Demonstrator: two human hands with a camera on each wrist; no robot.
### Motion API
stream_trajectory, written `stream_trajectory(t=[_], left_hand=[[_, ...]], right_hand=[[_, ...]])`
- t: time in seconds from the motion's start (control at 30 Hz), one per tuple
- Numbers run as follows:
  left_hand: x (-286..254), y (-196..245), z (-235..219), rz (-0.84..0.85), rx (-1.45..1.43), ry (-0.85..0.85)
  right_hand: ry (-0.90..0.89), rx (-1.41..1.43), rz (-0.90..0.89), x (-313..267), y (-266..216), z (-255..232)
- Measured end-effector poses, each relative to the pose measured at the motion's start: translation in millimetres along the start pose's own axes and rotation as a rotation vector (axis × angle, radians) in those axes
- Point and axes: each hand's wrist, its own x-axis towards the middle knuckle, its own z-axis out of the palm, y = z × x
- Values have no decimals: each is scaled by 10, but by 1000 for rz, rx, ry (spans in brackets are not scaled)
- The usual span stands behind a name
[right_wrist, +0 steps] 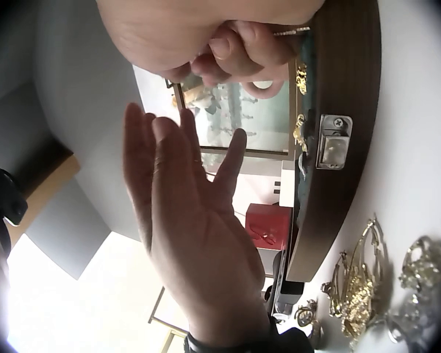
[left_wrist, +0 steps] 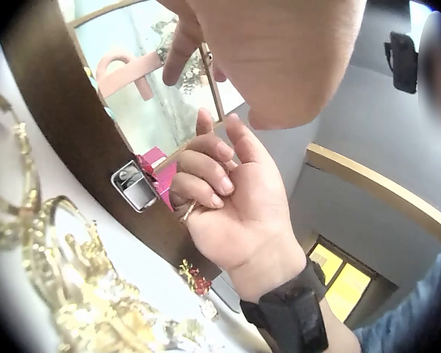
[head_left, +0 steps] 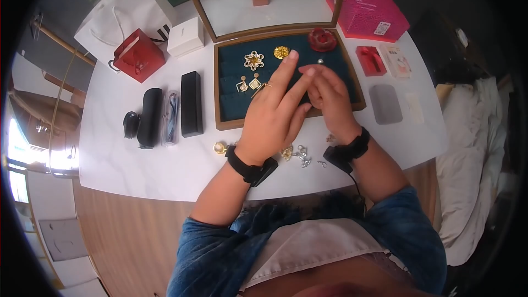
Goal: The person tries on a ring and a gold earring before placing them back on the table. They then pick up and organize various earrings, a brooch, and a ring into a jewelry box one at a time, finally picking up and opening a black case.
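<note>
My left hand [head_left: 270,111] hovers over the wood-framed jewellery case [head_left: 221,116], fingers straight and spread. My right hand [head_left: 333,99] is beside it, fingers curled inward. A thin gold jewellery piece [left_wrist: 189,212] shows at the right hand's lower curled fingers; its kind is mostly hidden. On the dark green lining lie a flower brooch [head_left: 254,60], a yellow-stone brooch [head_left: 281,52], a red flower brooch [head_left: 322,39], a pearl piece [head_left: 320,61] and square drop earrings [head_left: 254,84]. The glass lid [head_left: 280,14] stands raised at the back.
Loose gold and silver jewellery [head_left: 301,155] lies before the case. To the left are a black box [head_left: 191,104], a glasses case [head_left: 150,115], a red bag [head_left: 139,56] and a white box [head_left: 186,37]. A pink box [head_left: 367,8] and small red box [head_left: 371,61] stand right.
</note>
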Motion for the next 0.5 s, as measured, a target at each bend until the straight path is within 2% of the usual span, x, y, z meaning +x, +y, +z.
stream_trajectory(t=[0.1,0.13,0.23,0.37,0.5], left_hand=[[-3,21,26,66,-47,34],[-16,21,46,65,-97,37],[-30,-1,57,106,-178,43],[-37,-70,48,215,-169,-21],[-24,-54,54,198,-162,0]], right_hand=[[-156,-48,-36,-26,60,33],[-261,6,-110,-16,103,52],[-382,-58,-70,-42,129,46],[-412,-135,-99,-18,105,-21],[-403,-207,-85,-20,49,9]])
